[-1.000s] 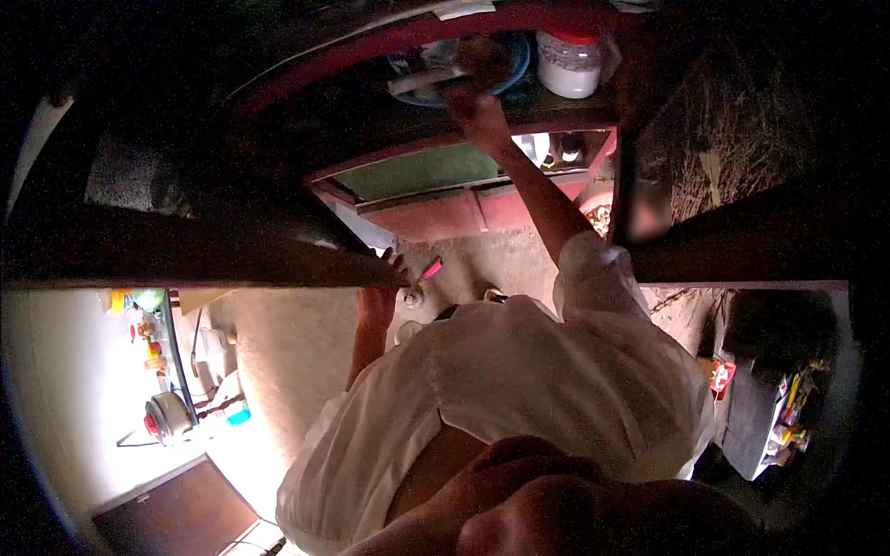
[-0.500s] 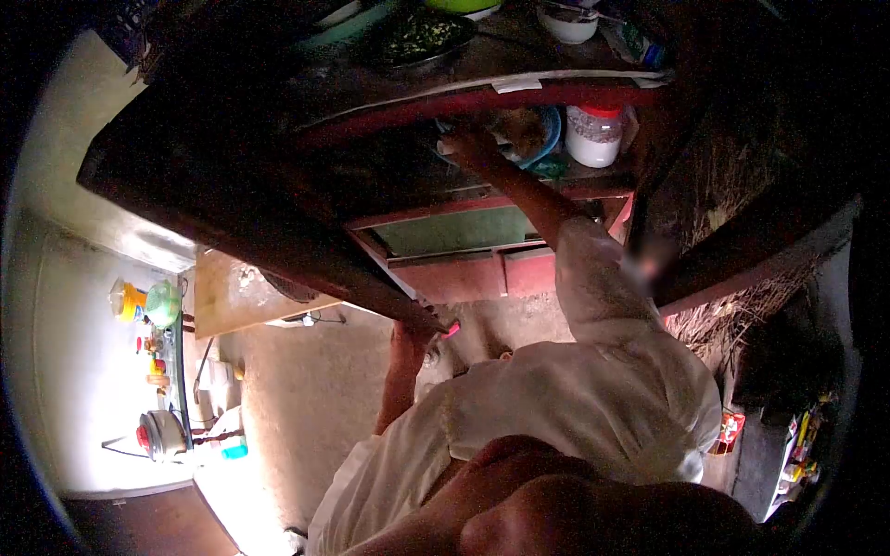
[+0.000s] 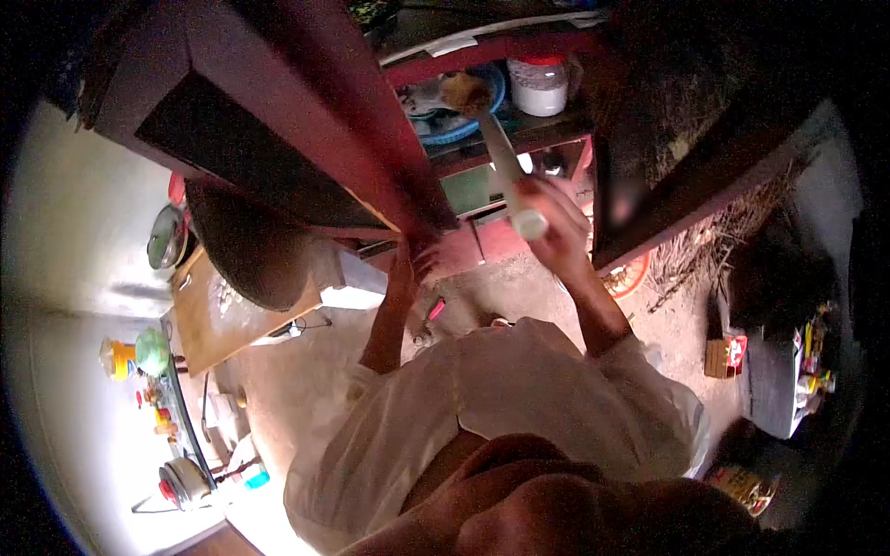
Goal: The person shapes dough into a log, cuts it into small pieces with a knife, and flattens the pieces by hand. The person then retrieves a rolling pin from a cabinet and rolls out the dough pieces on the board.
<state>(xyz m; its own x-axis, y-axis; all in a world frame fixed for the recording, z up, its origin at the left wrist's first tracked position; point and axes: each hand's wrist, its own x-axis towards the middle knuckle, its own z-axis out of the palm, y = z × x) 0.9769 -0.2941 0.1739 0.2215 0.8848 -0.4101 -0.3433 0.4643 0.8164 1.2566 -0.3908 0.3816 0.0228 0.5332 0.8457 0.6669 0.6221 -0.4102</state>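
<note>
In my right hand (image 3: 553,221) is a pale, rod-shaped rolling pin (image 3: 502,156), gripped near one end and slightly blurred. The pin's far end overlaps the edge of a blue basket (image 3: 451,135) on the cabinet shelf. Inside the basket lie a brown round thing (image 3: 466,94) and other items too dark to make out. My left hand (image 3: 415,261) is at the lower edge of the dark red cabinet door (image 3: 338,102), its fingers curled against the edge and partly in shadow.
A red-lidded jar (image 3: 539,85) stands on the shelf right of the basket. At left is a wooden table (image 3: 222,320) with white powder on it. Dry sticks (image 3: 709,236) are piled at right, beside another dark red panel (image 3: 714,176). A pink object (image 3: 437,309) lies on the floor.
My right hand has come out of the basket, drawing back toward me with the rolling pin. My left hand stays at the door, which now appears more upright as the view has shifted.
</note>
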